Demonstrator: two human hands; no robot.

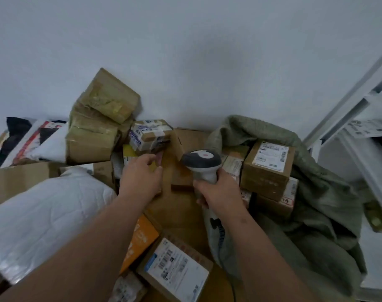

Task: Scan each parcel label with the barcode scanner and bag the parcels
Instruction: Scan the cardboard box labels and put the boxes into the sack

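Note:
My right hand (218, 192) grips the handle of a grey-and-white barcode scanner (202, 163), whose head points away toward the pile. My left hand (142, 173) reaches forward with its fingers extended onto a flat brown parcel (177, 171) in the middle, just below a small taped box (150, 134) with blue-printed labels. A green woven bag (316, 203) lies open on the right. Inside it are labelled cardboard boxes, the top one (269, 164) showing a white label. Another labelled box (177, 267) lies near me beside an orange package (140, 238).
Stacked taped cartons (98, 120) lean against the white wall at the back left. A white padded parcel (44, 214) fills the left foreground, with poly mailers (33, 138) behind it. A white shelf frame (364, 118) stands at the right. The scanner's cable (220, 240) trails down toward me.

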